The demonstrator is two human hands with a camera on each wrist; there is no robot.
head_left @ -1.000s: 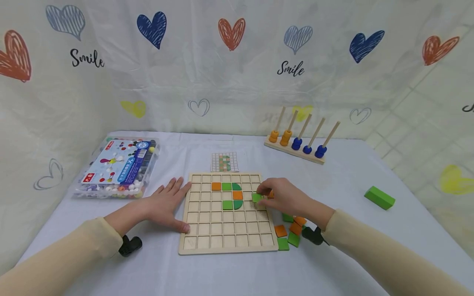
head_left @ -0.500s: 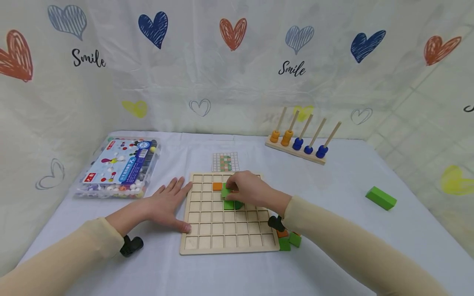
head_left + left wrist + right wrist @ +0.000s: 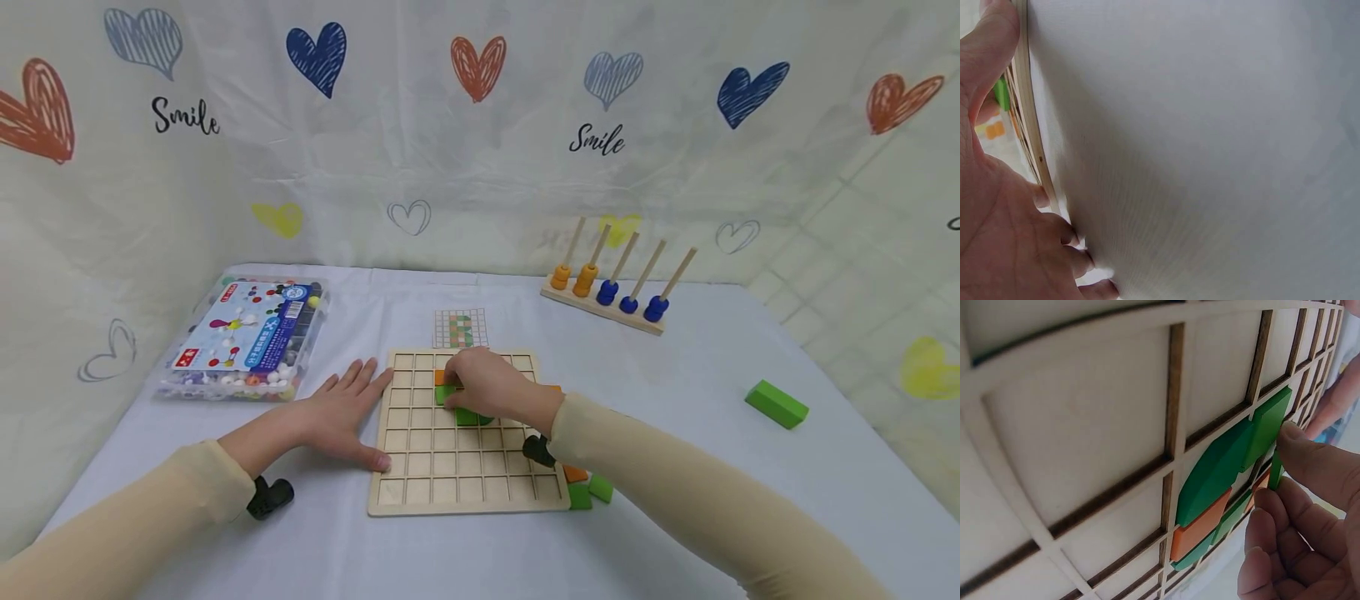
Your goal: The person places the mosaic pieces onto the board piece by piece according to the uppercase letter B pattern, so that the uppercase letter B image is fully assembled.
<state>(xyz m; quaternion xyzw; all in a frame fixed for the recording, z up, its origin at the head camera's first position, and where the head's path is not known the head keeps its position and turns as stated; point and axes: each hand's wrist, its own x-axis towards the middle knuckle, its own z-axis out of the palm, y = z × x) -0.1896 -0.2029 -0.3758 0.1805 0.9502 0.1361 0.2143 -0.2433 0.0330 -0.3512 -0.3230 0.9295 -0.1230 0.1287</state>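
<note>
My right hand [image 3: 491,385] is over the upper part of the wooden grid board [image 3: 435,467], pinching a small green square tile [image 3: 444,395] between thumb and fingers. Close by in the right wrist view, a light green square [image 3: 1266,425], a dark green rounded piece [image 3: 1216,469] and an orange square [image 3: 1200,528] sit in the grid. An orange tile [image 3: 439,377] lies just above the pinched one, partly covered by my fingers. Spread flat beside the board's left edge is my left hand [image 3: 333,421], its thumb and index fingertip touching the rim.
Behind the board lies a pattern card [image 3: 461,328]. Loose green tiles [image 3: 580,497] and orange ones lie at its lower right, partly under the sleeve. A plastic box [image 3: 243,337] stands left, a peg abacus [image 3: 603,304] back right, and a green block [image 3: 777,403] far right.
My right hand has carried the green tile leftward from the board's right edge to the cells below the orange tile. The left hand keeps its place at the rim.
</note>
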